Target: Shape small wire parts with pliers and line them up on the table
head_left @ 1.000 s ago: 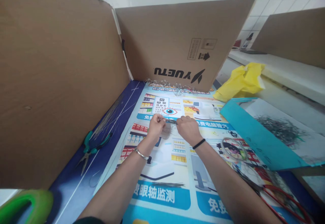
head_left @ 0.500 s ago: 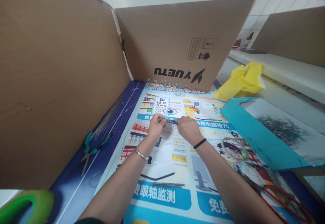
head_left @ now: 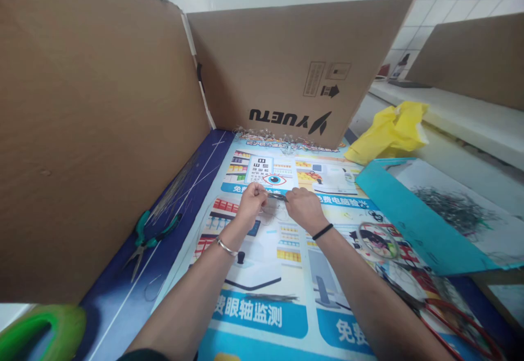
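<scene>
Both hands meet above a printed poster (head_left: 266,274) that covers the table. My left hand (head_left: 250,204), a silver bangle on its wrist, pinches one end of a small dark wire piece (head_left: 277,197). My right hand (head_left: 302,207), with a black band at the wrist, pinches the other end. A thin loop of wire hangs below the piece between the hands. The fingers of both hands are closed.
Tall cardboard walls (head_left: 94,132) stand at the left and back. Green-handled pliers (head_left: 149,235) and straight wires lie at the left. A blue tray (head_left: 409,214) of wire scraps, a yellow bag (head_left: 393,129), wire rings (head_left: 379,239) and a green tape roll (head_left: 41,331) surround the spot.
The hands have shifted only slightly; the wire piece between them tilted a little. Nothing was let go.
</scene>
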`<move>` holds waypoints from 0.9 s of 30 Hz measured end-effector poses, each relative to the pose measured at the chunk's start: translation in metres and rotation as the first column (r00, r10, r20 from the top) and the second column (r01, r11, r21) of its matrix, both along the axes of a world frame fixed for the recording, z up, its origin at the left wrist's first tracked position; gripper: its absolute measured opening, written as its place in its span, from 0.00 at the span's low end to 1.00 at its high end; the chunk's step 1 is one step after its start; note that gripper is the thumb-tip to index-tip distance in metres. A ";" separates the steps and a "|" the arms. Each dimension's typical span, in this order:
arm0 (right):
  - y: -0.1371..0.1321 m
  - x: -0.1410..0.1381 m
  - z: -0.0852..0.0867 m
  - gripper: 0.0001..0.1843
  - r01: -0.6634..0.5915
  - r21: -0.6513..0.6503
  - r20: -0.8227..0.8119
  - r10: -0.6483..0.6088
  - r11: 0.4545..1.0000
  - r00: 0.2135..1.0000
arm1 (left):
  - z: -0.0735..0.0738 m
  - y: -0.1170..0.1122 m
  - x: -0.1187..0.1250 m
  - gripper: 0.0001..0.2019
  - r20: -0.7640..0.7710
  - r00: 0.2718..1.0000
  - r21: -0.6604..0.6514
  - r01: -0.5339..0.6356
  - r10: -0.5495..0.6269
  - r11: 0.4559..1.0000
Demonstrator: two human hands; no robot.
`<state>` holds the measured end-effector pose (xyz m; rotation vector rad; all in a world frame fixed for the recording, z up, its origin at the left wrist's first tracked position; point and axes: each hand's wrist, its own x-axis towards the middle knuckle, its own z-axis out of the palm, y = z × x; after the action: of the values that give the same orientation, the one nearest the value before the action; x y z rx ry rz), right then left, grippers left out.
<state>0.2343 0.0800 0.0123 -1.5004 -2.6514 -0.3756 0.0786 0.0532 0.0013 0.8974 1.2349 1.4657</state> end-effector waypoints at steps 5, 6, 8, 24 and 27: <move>0.001 0.001 -0.001 0.12 -0.044 0.015 -0.011 0.045 0.999 0.999 | -0.001 0.002 -0.005 0.07 0.000 0.998 -0.031 0.055 -0.055 0.998; 0.001 0.001 -0.001 0.12 -0.049 0.015 -0.013 0.049 0.999 0.999 | -0.001 0.002 -0.006 0.07 -0.001 0.998 -0.037 0.067 -0.067 0.997; 0.002 0.001 -0.001 0.12 -0.053 0.008 -0.013 0.053 0.999 0.998 | -0.002 0.003 -0.007 0.07 -0.002 0.996 -0.037 0.084 -0.084 0.996; 0.000 0.000 0.001 0.12 -0.017 -0.063 0.019 0.018 0.998 1.000 | -0.002 0.002 -0.009 0.10 0.011 0.989 0.024 0.146 -0.146 0.989; 0.001 0.001 0.001 0.12 -0.027 -0.066 0.000 0.027 0.997 1.000 | -0.004 0.003 -0.010 0.10 -0.001 0.988 0.029 0.156 -0.156 0.987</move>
<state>0.2354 0.0809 0.0131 -1.4811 -2.7077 -0.2896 0.0688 0.0564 -0.0030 0.9902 1.1194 1.3618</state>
